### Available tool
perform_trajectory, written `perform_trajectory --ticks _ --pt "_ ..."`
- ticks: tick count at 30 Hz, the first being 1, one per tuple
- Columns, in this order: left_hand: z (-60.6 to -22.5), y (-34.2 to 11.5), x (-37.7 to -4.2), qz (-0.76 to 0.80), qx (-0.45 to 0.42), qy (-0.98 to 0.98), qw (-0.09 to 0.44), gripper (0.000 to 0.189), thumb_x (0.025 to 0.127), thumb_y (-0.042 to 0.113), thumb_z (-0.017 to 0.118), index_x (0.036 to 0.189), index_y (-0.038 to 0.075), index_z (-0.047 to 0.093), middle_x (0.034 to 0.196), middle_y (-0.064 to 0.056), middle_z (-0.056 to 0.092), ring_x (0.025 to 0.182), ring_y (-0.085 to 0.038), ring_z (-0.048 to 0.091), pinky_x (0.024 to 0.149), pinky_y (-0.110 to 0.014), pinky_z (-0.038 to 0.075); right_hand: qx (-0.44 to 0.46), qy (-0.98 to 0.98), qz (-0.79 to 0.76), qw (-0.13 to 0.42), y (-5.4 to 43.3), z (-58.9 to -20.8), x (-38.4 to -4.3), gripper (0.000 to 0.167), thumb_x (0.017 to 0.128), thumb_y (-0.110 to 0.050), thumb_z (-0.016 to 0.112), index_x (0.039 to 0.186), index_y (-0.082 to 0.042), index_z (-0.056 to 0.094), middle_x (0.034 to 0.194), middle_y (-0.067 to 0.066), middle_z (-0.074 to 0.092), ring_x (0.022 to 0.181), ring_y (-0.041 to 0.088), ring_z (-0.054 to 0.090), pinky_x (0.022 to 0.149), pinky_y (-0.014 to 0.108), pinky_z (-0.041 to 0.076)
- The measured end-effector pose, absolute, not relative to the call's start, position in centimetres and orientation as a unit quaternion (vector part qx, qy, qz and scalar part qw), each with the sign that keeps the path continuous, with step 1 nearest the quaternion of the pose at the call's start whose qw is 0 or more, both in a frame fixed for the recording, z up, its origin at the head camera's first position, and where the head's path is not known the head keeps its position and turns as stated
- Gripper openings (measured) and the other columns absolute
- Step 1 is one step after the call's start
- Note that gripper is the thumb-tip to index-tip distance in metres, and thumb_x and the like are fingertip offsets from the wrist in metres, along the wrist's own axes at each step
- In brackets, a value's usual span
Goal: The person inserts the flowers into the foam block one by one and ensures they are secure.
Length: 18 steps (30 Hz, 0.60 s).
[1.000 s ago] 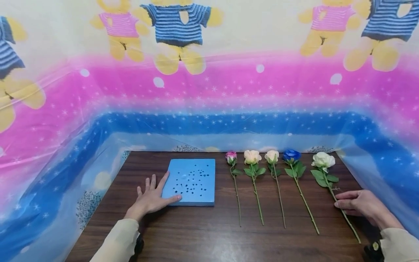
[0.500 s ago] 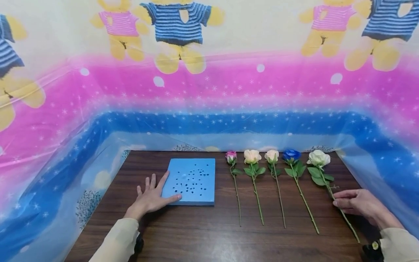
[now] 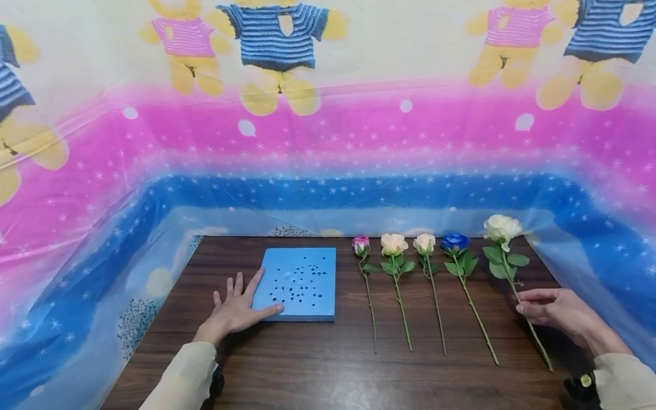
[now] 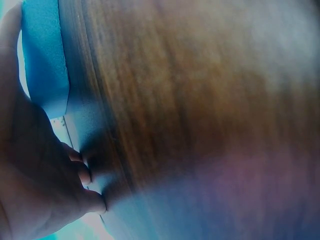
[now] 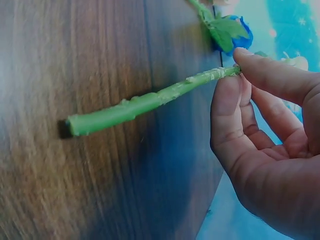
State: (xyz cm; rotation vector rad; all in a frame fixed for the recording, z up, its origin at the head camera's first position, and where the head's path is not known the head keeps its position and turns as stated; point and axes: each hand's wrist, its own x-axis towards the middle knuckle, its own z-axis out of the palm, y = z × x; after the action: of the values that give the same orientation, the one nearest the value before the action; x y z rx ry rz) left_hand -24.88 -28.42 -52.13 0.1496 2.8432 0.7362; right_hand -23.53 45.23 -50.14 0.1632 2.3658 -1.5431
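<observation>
Between thumb and fingers, my right hand (image 3: pixel 569 319) pinches the stem of a white rose (image 3: pixel 503 230) at the right of the table. In the right wrist view the green stem (image 5: pixel 115 114) slants out from the fingertips, its cut end over the wood. My left hand (image 3: pixel 236 307) lies with spread, straight fingers at the left edge of a blue foam block (image 3: pixel 302 310) dotted with small holes. Thumb and forefinger touch the block; the other fingers reach onto the table. The left wrist view shows the block's side (image 4: pixel 47 60) beside the hand.
Between block and right hand lie a pink rose (image 3: pixel 361 246), two cream roses, the nearer to the block being larger (image 3: pixel 394 245), and a blue rose (image 3: pixel 455 243). Their stems point toward me on the dark wood table (image 3: pixel 287 364). A printed cloth (image 3: pixel 328 193) hangs behind the table.
The white rose has come up off the table, its bloom rising and its stem end shifting left, as my right hand moved slightly left. My left hand and the block have stayed put.
</observation>
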Motion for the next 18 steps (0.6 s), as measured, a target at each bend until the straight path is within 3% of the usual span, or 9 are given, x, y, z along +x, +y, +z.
perform_trajectory --ticks 7,16,18 --pt "-52.1 -28.4 -24.9 0.248 0.051 0.962 0.102 0.121 0.095 0.082 0.067 0.182 0.024 0.006 0.181 -0.036 -0.008 0.165 -0.062 -0.012 0.12 -0.089 -0.011 0.038 0.819 -0.557 0.135 44.1 -49.3 -23.5 0.054 0.105 -0.017 0.081 0.148 0.011 0.064 0.126 -0.001 0.082 0.108 0.011 0.08 0.092 0.033 0.066" --pt "-52.1 -28.4 -24.9 0.248 0.049 0.962 0.103 0.121 0.095 0.082 0.067 0.182 0.025 0.006 0.181 -0.036 -0.009 0.165 -0.062 -0.013 0.12 -0.089 -0.012 0.015 0.882 -0.463 0.081 41.8 -46.8 -23.3 0.066 0.104 -0.04 0.083 0.153 0.001 0.065 0.124 0.006 0.084 0.106 0.018 0.082 0.087 0.029 0.063" --pt "-52.1 -28.4 -24.9 0.248 0.049 0.962 0.104 0.121 0.095 0.082 0.067 0.182 0.025 0.006 0.181 -0.036 -0.009 0.165 -0.062 -0.013 0.12 -0.089 -0.012 0.009 0.886 -0.459 0.064 41.3 -46.1 -23.3 0.065 0.103 -0.041 0.084 0.152 -0.001 0.068 0.12 0.002 0.085 0.103 0.016 0.082 0.086 0.03 0.063"
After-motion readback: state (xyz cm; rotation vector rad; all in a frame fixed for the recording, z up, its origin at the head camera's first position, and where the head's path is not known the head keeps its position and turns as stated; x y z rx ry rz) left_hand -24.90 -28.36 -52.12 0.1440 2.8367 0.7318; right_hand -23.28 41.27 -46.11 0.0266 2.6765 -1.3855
